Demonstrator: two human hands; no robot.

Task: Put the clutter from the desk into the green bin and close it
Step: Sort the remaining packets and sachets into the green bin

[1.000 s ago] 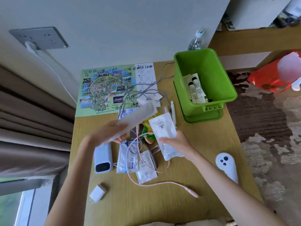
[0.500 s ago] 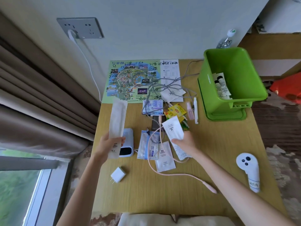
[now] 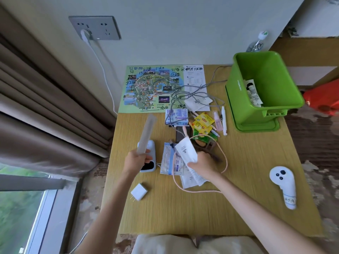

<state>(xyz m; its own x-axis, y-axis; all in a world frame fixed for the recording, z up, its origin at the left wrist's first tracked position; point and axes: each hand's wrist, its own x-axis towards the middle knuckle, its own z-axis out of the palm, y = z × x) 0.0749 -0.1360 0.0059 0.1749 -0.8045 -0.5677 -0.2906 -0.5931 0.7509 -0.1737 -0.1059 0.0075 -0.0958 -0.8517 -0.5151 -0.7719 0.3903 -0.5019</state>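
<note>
While the left hand [image 3: 136,161] grips the lower end of a long translucent white packet [image 3: 146,133], holding it upright with a slight tilt over the left side of the yellow wooden desk [image 3: 201,213], the right hand [image 3: 203,165] holds a small white paper sachet [image 3: 186,150] between thumb and fingers above the middle of the clutter. The two hands are apart, each closed on its own item. Below the left hand lies a white rounded power bank [image 3: 152,149], with a white wall charger plug [image 3: 139,191] nearer the desk's front edge. A pink cable [image 3: 224,162] loops around the right hand, beside flat plastic-wrapped packets [image 3: 167,158]. Further back lie yellow tea bag packets [image 3: 203,121], a pink tube [image 3: 218,121] and a white pen [image 3: 224,123], near tangled grey cables [image 3: 201,94] that run over a colourful printed map [image 3: 146,88] with handwriting. The open green plastic bin [image 3: 236,99] stands at the desk's far right corner, resting on its flat green lid [image 3: 260,127], and white tubes [image 3: 254,92] lie inside it. A white handheld controller [image 3: 283,182] lies near the right edge, well apart from the pile.
</note>
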